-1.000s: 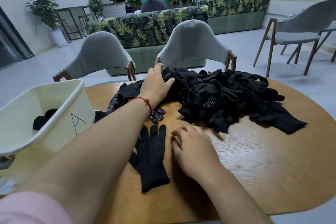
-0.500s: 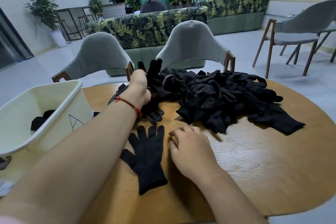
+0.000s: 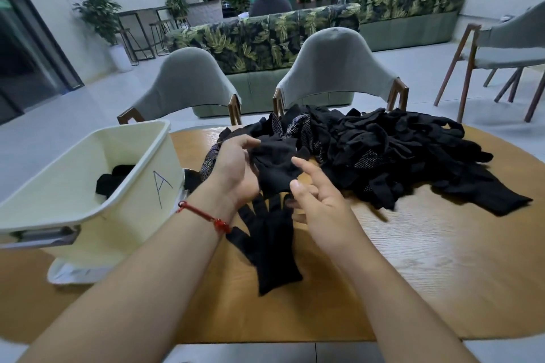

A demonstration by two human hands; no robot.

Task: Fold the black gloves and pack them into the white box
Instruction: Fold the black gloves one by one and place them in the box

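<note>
Black glove (image 3: 275, 162), crumpled and lifted clear of the table (image 3: 413, 274), gripped in the left hand (image 3: 236, 168), thumb and curled fingers closed on the fabric at its left side. Right hand (image 3: 321, 203) just right of the grip and slightly nearer the wearer, fingers spread and loosely bent, holding nothing; index fingertip at the edge of the held glove, contact not discernible. Directly below the grip, a second black glove (image 3: 271, 244) flat on the wood, fingers pointing up toward the grip, cuff toward the near table edge, fingertips partly hidden beneath both hands. Beyond and to the right of the grip, a large loose pile of gloves (image 3: 398, 156), several showing dotted palms, spread across the far part of the table, its near-left margin just behind the held glove. Left of the grip, the white box (image 3: 129, 224), open-topped, with a hand-drawn letter A on the wall facing the grip; inside, a few folded gloves (image 3: 113, 180), dark against the pale interior. Red cord bracelet (image 3: 206, 216) on the left wrist, immediately behind the grip. Far beyond the grip, past the pile, two grey chairs (image 3: 182, 79) drawn up to the table, then a leaf-patterned sofa (image 3: 265, 44) and a seated person (image 3: 267, 0), back turned.
</note>
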